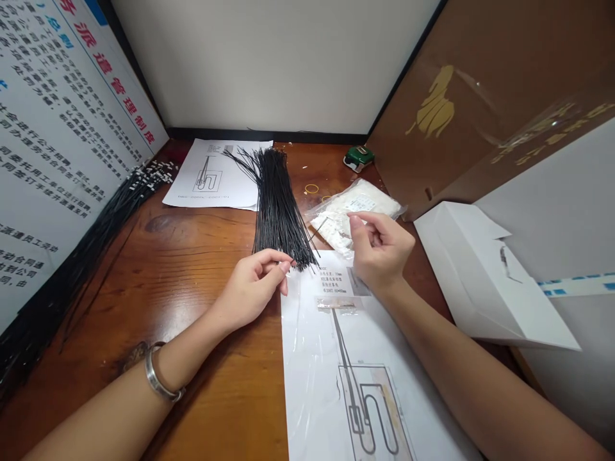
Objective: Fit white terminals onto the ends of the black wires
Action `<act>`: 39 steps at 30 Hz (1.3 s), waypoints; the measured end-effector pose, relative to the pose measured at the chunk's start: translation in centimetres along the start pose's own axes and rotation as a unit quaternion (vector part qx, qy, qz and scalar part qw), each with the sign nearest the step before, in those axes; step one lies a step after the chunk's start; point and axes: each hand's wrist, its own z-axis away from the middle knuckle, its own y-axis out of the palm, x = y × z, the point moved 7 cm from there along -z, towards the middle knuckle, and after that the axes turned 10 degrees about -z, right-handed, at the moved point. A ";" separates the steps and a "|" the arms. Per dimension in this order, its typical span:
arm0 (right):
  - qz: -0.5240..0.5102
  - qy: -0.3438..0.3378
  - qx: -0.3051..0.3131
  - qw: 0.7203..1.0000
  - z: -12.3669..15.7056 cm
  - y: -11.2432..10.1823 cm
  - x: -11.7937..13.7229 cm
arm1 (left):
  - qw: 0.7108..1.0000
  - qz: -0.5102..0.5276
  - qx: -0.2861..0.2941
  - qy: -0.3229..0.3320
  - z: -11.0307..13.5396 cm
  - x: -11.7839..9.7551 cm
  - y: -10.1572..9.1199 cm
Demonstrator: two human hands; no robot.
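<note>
Left hand (pixel 254 282) is the nearer one, fingertips together (can't tell on what), right by the near end of the black wire bundle (pixel 277 208) stretching lengthwise away.

Glossy reddish-brown wooden tabletop (pixel 211 234) shows grain; long thin black wires (pixel 276 198), smooth, plastic-looking; crinkly transparent plastic bag (pixel 377 197) shines; smooth silver-coloured metal bangle (pixel 152 374) gleams; large white printed paper sheet (pixel 310 371), glare-streaked.
</note>
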 end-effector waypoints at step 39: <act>0.159 0.144 0.122 0.969 0.5 1.2 -5.4 | 0.726 -0.623 -0.287 0.042 0.2 -4.8 -17.7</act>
